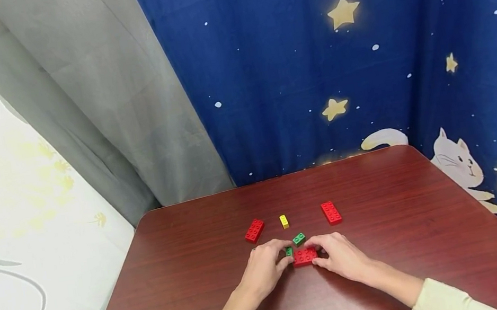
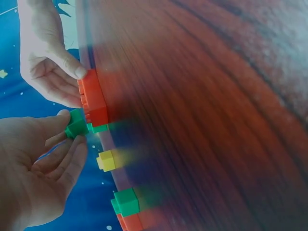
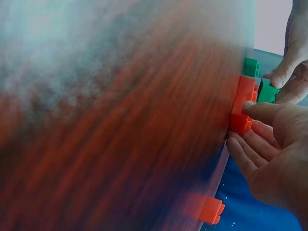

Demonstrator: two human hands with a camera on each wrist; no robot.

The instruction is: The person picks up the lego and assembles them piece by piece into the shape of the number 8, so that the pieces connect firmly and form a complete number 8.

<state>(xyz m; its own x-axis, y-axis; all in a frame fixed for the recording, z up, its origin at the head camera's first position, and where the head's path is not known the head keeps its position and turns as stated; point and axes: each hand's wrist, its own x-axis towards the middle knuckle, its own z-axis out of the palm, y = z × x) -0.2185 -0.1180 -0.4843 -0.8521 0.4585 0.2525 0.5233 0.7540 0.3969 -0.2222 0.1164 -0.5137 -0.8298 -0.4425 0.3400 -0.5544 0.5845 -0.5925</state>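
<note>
In the head view my left hand [image 1: 267, 264] pinches a small green brick [image 1: 289, 251] between thumb and fingers, at the left end of a red brick [image 1: 304, 258]. The left wrist view shows this green brick [image 2: 76, 124] beside the studded side of the red one [image 2: 95, 101]. My right hand [image 1: 339, 257] grips the red brick by its right end, thumb on the near side and fingers on the far side. Its studs face up. Right behind it lies a second small green brick [image 1: 299, 239].
Farther back on the dark red wooden table [image 1: 189, 271] lie a narrow yellow brick [image 1: 284, 221], a red brick [image 1: 254, 230] to its left and another red brick [image 1: 331, 212] to its right. One more green brick [image 2: 127, 202] shows in the left wrist view. Curtains hang behind the table.
</note>
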